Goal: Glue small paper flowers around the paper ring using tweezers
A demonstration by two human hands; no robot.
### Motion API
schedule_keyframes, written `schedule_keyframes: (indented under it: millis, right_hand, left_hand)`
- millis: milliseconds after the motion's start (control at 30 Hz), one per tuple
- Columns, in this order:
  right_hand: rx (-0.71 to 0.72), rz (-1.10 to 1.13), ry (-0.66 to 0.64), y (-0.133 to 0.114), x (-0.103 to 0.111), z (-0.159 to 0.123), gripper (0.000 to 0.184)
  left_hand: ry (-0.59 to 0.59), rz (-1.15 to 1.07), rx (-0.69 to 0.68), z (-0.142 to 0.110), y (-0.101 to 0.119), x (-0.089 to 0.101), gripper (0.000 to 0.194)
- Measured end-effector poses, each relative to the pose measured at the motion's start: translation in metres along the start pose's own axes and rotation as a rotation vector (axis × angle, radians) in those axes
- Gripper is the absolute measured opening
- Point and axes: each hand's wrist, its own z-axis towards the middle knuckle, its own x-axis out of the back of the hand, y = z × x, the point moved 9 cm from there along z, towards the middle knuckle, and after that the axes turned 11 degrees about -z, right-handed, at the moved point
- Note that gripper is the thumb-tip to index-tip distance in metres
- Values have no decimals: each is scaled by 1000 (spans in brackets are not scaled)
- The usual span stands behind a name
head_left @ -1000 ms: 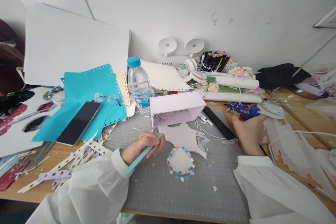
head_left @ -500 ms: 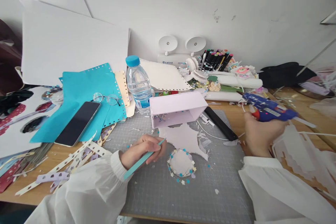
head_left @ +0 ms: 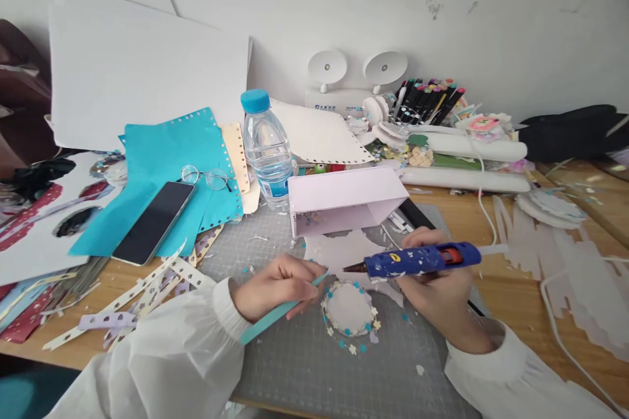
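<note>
My left hand [head_left: 278,288] is closed around slim teal tweezers [head_left: 268,322], their pointed tip angled up and to the right. In my right hand [head_left: 445,304] is a blue hot glue gun [head_left: 417,260] with a white glue stick out of its back. Its dark nozzle points left, over a cut white foam scrap [head_left: 327,247] and close to the tweezers' tip. Just below the nozzle lies a round white disc [head_left: 350,308], ringed by small blue, cream and lilac flowers. An open pale lilac box [head_left: 346,191] lies on its side behind.
A grey cutting mat [head_left: 295,373] covers the middle of the wooden table. On the left are a phone [head_left: 154,222], glasses [head_left: 216,179], blue paper [head_left: 147,157] and punched strips [head_left: 167,288]. A water bottle [head_left: 268,150] stands behind; a white cord [head_left: 555,334] runs at right.
My right hand has brought the glue gun left from the table's right side to above the disc, and its cord has shifted. My left hand keeps the tweezers nearly in place; the view has moved slightly.
</note>
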Motion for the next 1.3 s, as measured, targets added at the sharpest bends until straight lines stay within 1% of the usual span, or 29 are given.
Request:
schedule_keyframes:
  millis: [100,233,333,500,700,867,1033,1300]
  right_hand:
    - [-3,9,-14,2,-1,0,26]
    - [-14,16,-48,1,-4,-1,26]
    - [-9,13,-43,-1,-4,-1,26]
    - [-15,-11,-47,0,-4,0,23]
    - [4,31,-52,-1,-5,0,25]
    - [-12,33,-62,-2,-7,1,24]
    - [-6,39,-74,-3,-8,0,24]
    - [-9,28,-63,-1,-8,-1,24]
  left_hand:
    - [-27,9,8,1,-1,-3,49]
    - [-34,12,18,1,-4,-3,50]
    - [-42,13,7,2,-4,-4,50]
    - [-41,21,-2,1,-3,-3,48]
    - [-39,27,32,1,-6,-4,46]
    - [-41,18,8,1,-3,-5,47]
    - [-38,38,23,1,-5,-4,45]
    - [-19,52,30,2,-4,-4,48]
